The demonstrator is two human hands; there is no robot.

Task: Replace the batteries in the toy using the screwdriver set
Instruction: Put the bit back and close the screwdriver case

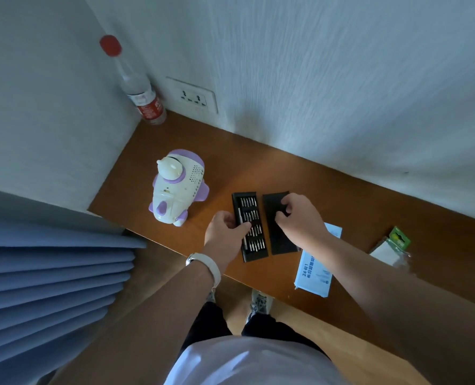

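The left hand (225, 226) grips the bit tray (255, 254), the right hand (297, 215) pinches the lid (282, 243) beside it — the driver (244, 240) looks light, slick, best pinched mid-shaft

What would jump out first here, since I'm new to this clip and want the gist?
The white and purple toy stands toward the left end of the table. Just right of it lies the open screwdriver set, its rows of bits showing, with the left hand gripping its left edge and the right hand pinching the black lid beside it. A red-capped bottle stands in the far left corner.
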